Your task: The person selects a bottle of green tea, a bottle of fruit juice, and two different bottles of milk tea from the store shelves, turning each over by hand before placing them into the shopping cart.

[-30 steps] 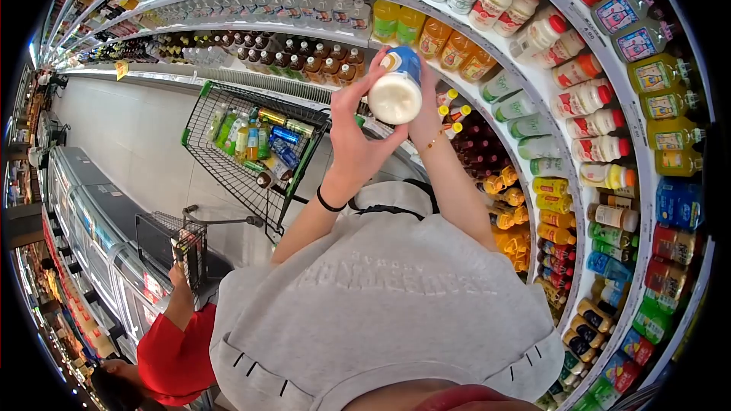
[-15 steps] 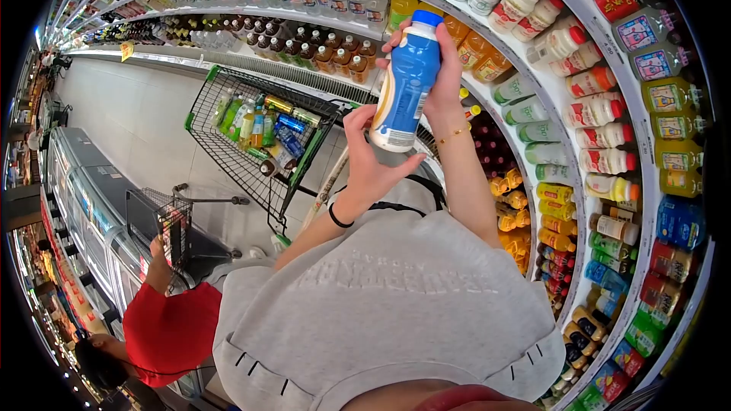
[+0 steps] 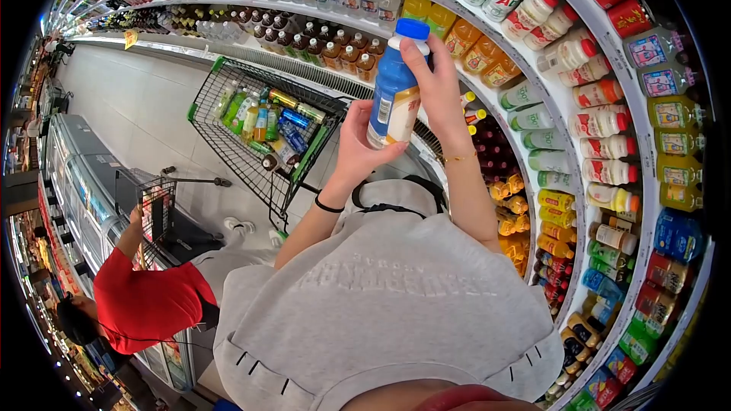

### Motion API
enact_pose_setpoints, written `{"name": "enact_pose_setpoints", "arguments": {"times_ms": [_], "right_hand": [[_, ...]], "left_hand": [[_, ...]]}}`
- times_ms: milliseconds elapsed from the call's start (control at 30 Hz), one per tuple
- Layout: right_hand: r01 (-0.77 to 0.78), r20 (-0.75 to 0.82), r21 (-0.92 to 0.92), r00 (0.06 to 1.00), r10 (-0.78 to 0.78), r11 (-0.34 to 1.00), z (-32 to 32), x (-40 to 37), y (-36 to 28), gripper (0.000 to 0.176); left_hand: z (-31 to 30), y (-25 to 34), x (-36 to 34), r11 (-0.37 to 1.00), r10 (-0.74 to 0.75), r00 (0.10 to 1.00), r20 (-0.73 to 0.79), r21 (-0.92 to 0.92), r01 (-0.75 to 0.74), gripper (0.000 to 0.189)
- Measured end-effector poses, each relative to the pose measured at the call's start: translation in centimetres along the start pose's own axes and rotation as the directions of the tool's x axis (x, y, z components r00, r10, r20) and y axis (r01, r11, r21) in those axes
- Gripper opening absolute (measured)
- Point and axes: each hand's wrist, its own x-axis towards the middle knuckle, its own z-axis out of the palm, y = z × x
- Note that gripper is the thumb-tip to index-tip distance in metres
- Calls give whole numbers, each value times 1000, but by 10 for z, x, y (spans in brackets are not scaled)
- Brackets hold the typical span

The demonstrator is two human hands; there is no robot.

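Both my hands hold a blue and white plastic bottle (image 3: 394,84) with a blue cap, in front of my chest. My right hand (image 3: 432,80) grips its upper part, with the thumb just under the cap. Around the lower end curl the fingers and thumb of my left hand (image 3: 359,144). A barcode and a cream and gold part of the label face me. Just left of my hands stands a green-edged wire shopping cart (image 3: 221,133) with several drinks bottles (image 3: 263,122) and cans in it.
Shelves of drinks curve along the front and right, with white red-capped bottles (image 3: 605,142) and orange juice bottles (image 3: 462,36) close by. To the left, a person in a red top (image 3: 152,301) holds another cart (image 3: 156,209) beside freezer cabinets (image 3: 84,164).
The bottle has been turned about its length, so the barcode and cream side now show. My right thumb has come round to the front. The person in red has moved further left.
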Motion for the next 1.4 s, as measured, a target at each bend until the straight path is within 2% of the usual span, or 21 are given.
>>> {"name": "enact_pose_setpoints", "arguments": {"times_ms": [67, 100, 133, 267, 333, 400, 467, 533, 567, 600, 667, 733, 800, 867, 900, 1000, 1033, 1100, 1233, 1267, 1400], "right_hand": [[-64, 27, -6, 998, 64, 998, -5, 4, 10, 42], [-145, 68, 61, 988, 141, 988, -7, 5, 19, 44], [-229, 117, 124, 970, 214, 966, -9, 6, 29, 46], [-372, 222, 104, 913, 344, 922, -12, 0, 78, 55], [-411, 243, 78, 891, 383, 908, -10, -3, 101, 58], [-491, 209, 191, 867, 453, 850, -7, -4, 124, 57], [-532, 278, 174, 834, 477, 828, -4, -1, 125, 53], [-619, 347, 108, 757, 554, 778, -7, 1, 138, 46], [-649, 379, 85, 722, 578, 756, -8, 3, 146, 40], [-659, 391, 72, 709, 587, 749, -10, 4, 155, 40], [-752, 459, 87, 612, 644, 653, -15, 6, 173, 34], [-782, 464, 8, 555, 690, 623, -17, 3, 179, 32], [-802, 501, -9, 513, 697, 597, -25, -3, 197, 33], [-823, 494, -3, 493, 717, 568, -27, -9, 196, 35], [-837, 487, 0, 478, 731, 547, -28, -10, 199, 38], [-782, 436, -15, 556, 708, 623, -24, -17, 196, 40], [-781, 439, -20, 554, 708, 624, -21, -15, 203, 40], [-670, 453, -239, 564, 691, 703, -11, -15, 232, 40], [-574, 529, -324, 550, 647, 752, 32, 3, 301, 41], [-545, 575, -316, 541, 614, 777, 47, 8, 322, 41], [-554, 562, -425, 459, 688, 716, 121, 28, 385, 40]], "left_hand": [[-9, -7, -3, 999, -20, 1000, 0, 29, 20, 72], [-12, -10, -4, 999, -24, 1000, -12, 29, 24, 72], [-15, -11, -6, 996, -86, 996, -13, 9, 86, 72], [-25, -26, -20, 959, -282, 956, -79, -29, 281, 70], [-29, -40, -28, 956, -291, 948, -132, -5, 293, 70], [-34, -49, -33, 947, -273, 946, -174, 124, 296, 72], [-38, -52, -36, 948, -277, 928, -249, 85, 306, 70], [-45, -57, -47, 935, -293, 891, -347, 90, 342, 66], [-48, -61, -52, 951, -262, 879, -399, 45, 304, 62], [-51, -63, -58, 951, -266, 870, -415, 34, 307, 62], [-58, -67, -69, 947, -306, 828, -470, -59, 316, 65], [-61, -63, -75, 938, -329, 801, -500, -72, 340, 68], [-73, -80, -86, 929, -346, 771, -535, -83, 360, 72], [-70, -78, -88, 956, -257, 751, -608, -45, 291, 76], [-76, -83, -92, 948, -280, 734, -618, -58, 313, 76], [-92, -100, -93, 938, -319, 611, -724, -148, 314, 58], [-102, -108, -93, 938, -318, 609, -727, -150, 311, 58], [-124, -123, -93, 949, -311, 599, -738, -213, 231, 49], [-170, -132, -83, 944, -330, 570, -753, -263, 198, 50], [-187, -142, -83, 939, -341, 526, -779, -254, 232, 51], [-263, -192, -85, 968, -243, 532, -811, -168, 186, 43]]}}
